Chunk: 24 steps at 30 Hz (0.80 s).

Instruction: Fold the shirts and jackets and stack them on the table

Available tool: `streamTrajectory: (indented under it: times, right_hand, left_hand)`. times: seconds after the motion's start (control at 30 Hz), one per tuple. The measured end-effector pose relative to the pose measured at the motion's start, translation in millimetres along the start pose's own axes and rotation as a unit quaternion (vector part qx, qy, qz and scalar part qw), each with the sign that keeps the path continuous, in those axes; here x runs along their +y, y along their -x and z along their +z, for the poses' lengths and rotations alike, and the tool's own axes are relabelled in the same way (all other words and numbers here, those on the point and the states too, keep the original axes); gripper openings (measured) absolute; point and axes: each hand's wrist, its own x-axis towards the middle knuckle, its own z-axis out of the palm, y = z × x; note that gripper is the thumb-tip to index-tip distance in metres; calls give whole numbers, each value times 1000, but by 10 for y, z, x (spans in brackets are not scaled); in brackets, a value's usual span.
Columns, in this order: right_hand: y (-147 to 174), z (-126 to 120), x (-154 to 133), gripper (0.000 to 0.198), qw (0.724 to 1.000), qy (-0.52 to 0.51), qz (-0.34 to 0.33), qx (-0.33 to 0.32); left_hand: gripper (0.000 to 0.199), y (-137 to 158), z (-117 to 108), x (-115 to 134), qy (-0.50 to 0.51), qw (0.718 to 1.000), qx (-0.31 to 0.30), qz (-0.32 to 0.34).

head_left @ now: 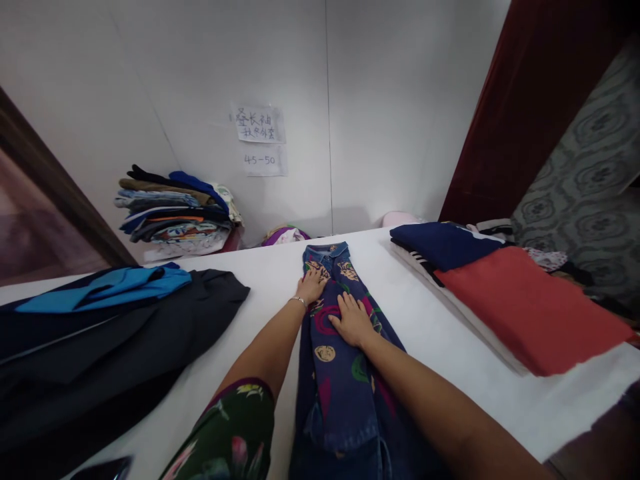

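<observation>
A dark blue patterned denim shirt (345, 373) lies lengthwise in front of me, its collar at the far end and its sides folded in to a narrow strip. My left hand (312, 285) rests flat on it just below the collar, fingers stretched out. Lower down and to the right, my right hand (354, 320) presses flat on the cloth, fingers also extended. Neither hand grips anything. The shirt's near end runs out of view at the bottom.
The white table (270, 267) carries dark garments (125, 333) with a bright blue piece (115, 290) at left. Folded red (530, 300) and navy (445, 247) clothes lie at right. A clothes stack (175, 207) stands by the wall, left of handwritten paper signs (261, 125).
</observation>
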Motion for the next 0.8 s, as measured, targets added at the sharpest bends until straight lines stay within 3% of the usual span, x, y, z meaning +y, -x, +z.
streamTrajectory:
  times: [0.27,0.53,0.63,0.73,0.8]
  right_hand:
    - [-11,-22,6,73,1000,15,1,-9]
    - [196,-209,-35,76,997,12,15,-78]
    - [489,-322,135,75,995,17,-17,-98]
    - [846,-417,492,71,999,-4,-15,-44]
    - [1078,-453,754,68,998,-57,27,2]
  left_hand:
    - [29,952,87,-38,40,999,16,5]
    - [42,2109,71,74,110,993,35,-21]
    - [54,2489,39,109,162,984,66,-44]
    - [70,2779,-2,115,217,969,68,-98]
    - [79,2908,-27,128,257,952,63,-154]
